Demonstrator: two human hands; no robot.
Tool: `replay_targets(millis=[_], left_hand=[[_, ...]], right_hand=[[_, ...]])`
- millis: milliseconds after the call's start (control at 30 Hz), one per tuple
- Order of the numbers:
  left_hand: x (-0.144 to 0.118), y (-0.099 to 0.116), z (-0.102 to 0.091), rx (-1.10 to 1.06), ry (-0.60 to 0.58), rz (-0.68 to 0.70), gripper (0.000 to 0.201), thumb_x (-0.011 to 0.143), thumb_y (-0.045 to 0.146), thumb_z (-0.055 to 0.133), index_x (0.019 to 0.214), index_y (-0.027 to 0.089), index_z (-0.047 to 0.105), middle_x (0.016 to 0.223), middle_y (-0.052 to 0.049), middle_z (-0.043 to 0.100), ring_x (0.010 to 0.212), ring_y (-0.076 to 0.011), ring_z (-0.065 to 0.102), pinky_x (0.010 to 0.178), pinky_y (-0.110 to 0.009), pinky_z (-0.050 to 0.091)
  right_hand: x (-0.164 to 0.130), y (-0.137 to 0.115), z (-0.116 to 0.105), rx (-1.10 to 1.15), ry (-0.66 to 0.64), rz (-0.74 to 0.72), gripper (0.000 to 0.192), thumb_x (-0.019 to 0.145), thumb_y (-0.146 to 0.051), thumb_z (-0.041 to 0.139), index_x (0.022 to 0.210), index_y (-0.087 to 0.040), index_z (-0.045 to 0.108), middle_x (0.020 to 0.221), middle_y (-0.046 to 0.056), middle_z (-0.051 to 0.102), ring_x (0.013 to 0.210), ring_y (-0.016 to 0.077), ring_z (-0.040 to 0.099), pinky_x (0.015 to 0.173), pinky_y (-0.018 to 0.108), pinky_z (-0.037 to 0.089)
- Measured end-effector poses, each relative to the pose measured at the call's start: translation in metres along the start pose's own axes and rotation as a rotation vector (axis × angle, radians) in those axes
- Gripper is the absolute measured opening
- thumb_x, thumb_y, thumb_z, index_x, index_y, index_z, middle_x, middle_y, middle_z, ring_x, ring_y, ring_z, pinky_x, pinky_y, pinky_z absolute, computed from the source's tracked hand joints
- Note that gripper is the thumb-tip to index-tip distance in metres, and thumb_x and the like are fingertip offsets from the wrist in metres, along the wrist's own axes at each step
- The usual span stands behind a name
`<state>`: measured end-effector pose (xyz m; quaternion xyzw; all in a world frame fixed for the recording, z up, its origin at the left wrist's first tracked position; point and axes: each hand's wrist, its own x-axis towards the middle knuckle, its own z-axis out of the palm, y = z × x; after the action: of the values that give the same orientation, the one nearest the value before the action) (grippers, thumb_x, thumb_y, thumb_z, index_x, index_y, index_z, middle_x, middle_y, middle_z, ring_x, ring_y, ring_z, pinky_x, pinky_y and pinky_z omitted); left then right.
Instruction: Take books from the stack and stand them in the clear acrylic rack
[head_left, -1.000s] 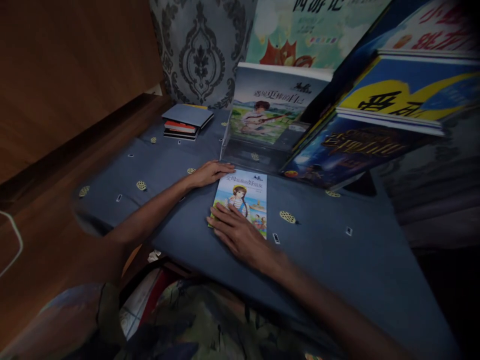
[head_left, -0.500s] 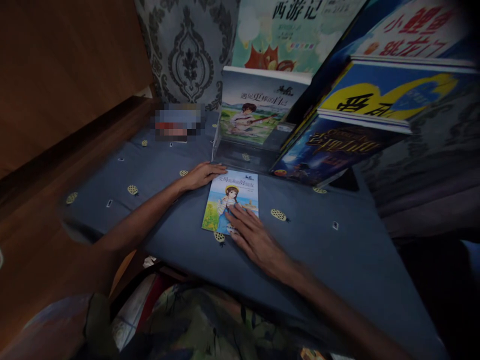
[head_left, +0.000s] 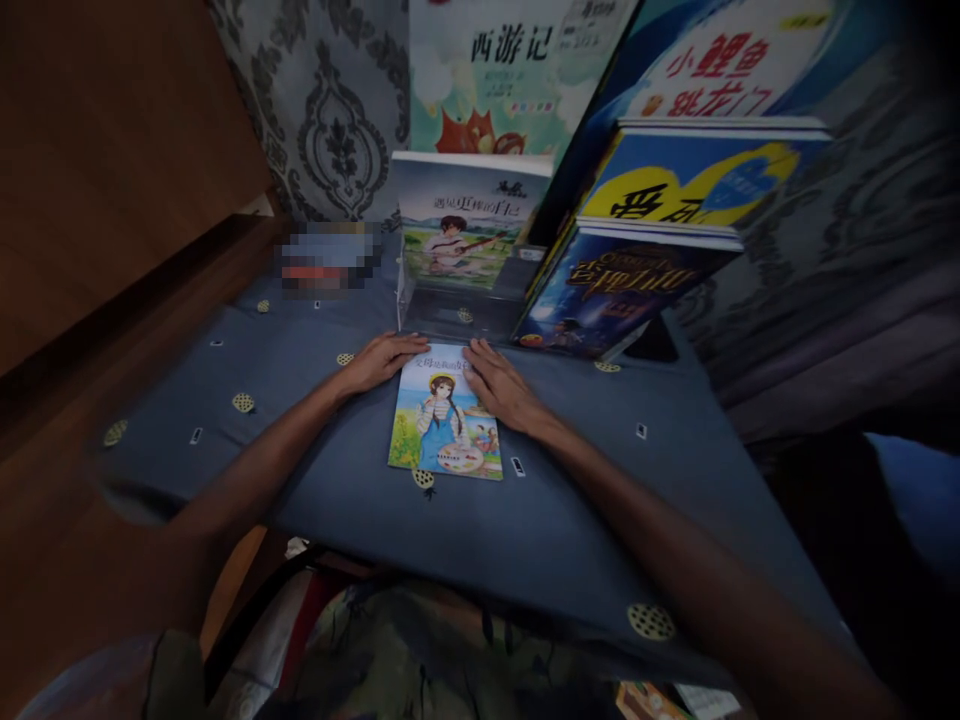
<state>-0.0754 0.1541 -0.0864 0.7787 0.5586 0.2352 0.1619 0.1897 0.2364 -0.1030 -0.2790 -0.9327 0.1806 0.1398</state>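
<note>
A thin picture-covered book lies flat and closed on the dark grey tablecloth, its cover showing a figure in a yellow hat and blue overalls. My left hand rests at the book's upper left corner, fingertips on its edge, fingers stretched out. On the upper right part of the cover lies my right hand, fingers extended and flat, hiding the end of the title. Neither hand grips the book.
Just behind, a clear stand holds an upright book with a guitar player on it. To the right stand a dark blue book and a blue-yellow book. A blurred-out item lies at the back left of the tablecloth.
My right hand has moved up from the lower right of the cover to its upper right corner. My left hand stays at the upper left. The view has shifted slightly right.
</note>
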Motion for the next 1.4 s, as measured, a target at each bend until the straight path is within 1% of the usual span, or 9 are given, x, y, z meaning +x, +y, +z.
replay_targets(millis=[200, 467, 600, 700, 833, 1000, 1133, 1300, 1400], left_hand=[[-0.001, 0.003, 0.003, 0.021, 0.018, -0.018, 0.037, 0.102, 0.027, 0.042, 0.134, 0.024, 0.062, 0.145, -0.006, 0.058, 0.141, -0.0225, 0.047, 0.119, -0.050, 0.030], [-0.005, 0.008, 0.010, 0.112, 0.085, -0.086, 0.039, 0.102, 0.028, 0.040, 0.134, 0.023, 0.062, 0.148, -0.008, 0.055, 0.140, -0.0217, 0.048, 0.119, -0.047, 0.033], [-0.008, 0.016, 0.020, 0.169, 0.143, -0.217, 0.043, 0.100, 0.021, 0.038, 0.140, 0.016, 0.055, 0.150, -0.013, 0.052, 0.143, -0.0235, 0.045, 0.120, -0.046, 0.032], [-0.017, 0.027, 0.032, 0.224, 0.183, -0.308, 0.046, 0.100, 0.024, 0.038, 0.144, 0.014, 0.048, 0.151, -0.016, 0.049, 0.147, -0.0277, 0.037, 0.120, -0.050, 0.031], [-0.032, 0.043, 0.045, 0.222, 0.196, -0.299, 0.051, 0.100, 0.031, 0.042, 0.148, 0.014, 0.041, 0.154, -0.018, 0.046, 0.149, -0.0315, 0.032, 0.120, -0.056, 0.028], [-0.043, 0.049, 0.040, -0.038, 0.234, -0.272, 0.061, 0.097, 0.039, 0.048, 0.150, 0.011, 0.037, 0.154, -0.020, 0.044, 0.148, -0.0313, 0.035, 0.122, -0.051, 0.027], [-0.042, 0.045, 0.031, -0.452, 0.303, -0.263, 0.068, 0.094, 0.052, 0.052, 0.149, 0.016, 0.037, 0.152, -0.017, 0.048, 0.143, -0.0286, 0.043, 0.118, -0.047, 0.035], [-0.040, 0.055, 0.037, -0.949, 0.469, -0.500, 0.066, 0.084, 0.045, 0.067, 0.142, 0.021, 0.044, 0.146, -0.015, 0.054, 0.127, -0.0277, 0.059, 0.096, -0.040, 0.055], [-0.038, 0.068, 0.043, -1.168, 0.498, -0.591, 0.054, 0.080, 0.035, 0.072, 0.128, 0.018, 0.053, 0.122, -0.011, 0.070, 0.101, -0.0238, 0.071, 0.084, -0.035, 0.059]], right_hand=[[-0.014, -0.012, 0.010, -0.102, 0.048, 0.070, 0.065, 0.103, -0.048, 0.030, 0.153, -0.008, 0.038, 0.163, 0.018, 0.029, 0.152, 0.0318, 0.023, 0.122, 0.054, 0.027], [-0.065, -0.037, 0.016, -0.170, 0.081, 0.051, 0.067, 0.103, -0.051, 0.026, 0.155, -0.009, 0.033, 0.162, 0.019, 0.032, 0.151, 0.0308, 0.028, 0.122, 0.053, 0.030], [-0.087, -0.054, 0.017, -0.202, 0.065, 0.050, 0.066, 0.104, -0.049, 0.025, 0.152, -0.006, 0.038, 0.161, 0.022, 0.033, 0.151, 0.0298, 0.028, 0.122, 0.051, 0.030], [-0.094, -0.061, 0.018, -0.207, 0.073, 0.056, 0.065, 0.104, -0.050, 0.026, 0.151, -0.007, 0.040, 0.161, 0.022, 0.034, 0.150, 0.0300, 0.030, 0.122, 0.051, 0.031], [-0.096, -0.063, 0.019, -0.165, 0.077, 0.069, 0.066, 0.103, -0.050, 0.029, 0.151, -0.006, 0.039, 0.160, 0.023, 0.034, 0.150, 0.0319, 0.031, 0.122, 0.052, 0.030], [-0.097, -0.060, 0.019, -0.074, 0.105, 0.056, 0.068, 0.102, -0.055, 0.029, 0.153, -0.011, 0.038, 0.160, 0.020, 0.036, 0.149, 0.0341, 0.031, 0.121, 0.057, 0.031], [-0.099, -0.058, 0.019, -0.035, 0.125, 0.038, 0.064, 0.102, -0.054, 0.032, 0.155, -0.018, 0.035, 0.161, 0.016, 0.036, 0.150, 0.0322, 0.030, 0.121, 0.057, 0.031], [-0.101, -0.057, 0.015, -0.005, 0.117, 0.036, 0.065, 0.102, -0.054, 0.034, 0.154, -0.016, 0.037, 0.160, 0.018, 0.036, 0.150, 0.0311, 0.031, 0.122, 0.055, 0.031], [-0.103, -0.055, 0.015, 0.028, 0.101, 0.055, 0.067, 0.101, -0.055, 0.035, 0.154, -0.015, 0.037, 0.161, 0.018, 0.035, 0.149, 0.0312, 0.032, 0.121, 0.055, 0.031]])
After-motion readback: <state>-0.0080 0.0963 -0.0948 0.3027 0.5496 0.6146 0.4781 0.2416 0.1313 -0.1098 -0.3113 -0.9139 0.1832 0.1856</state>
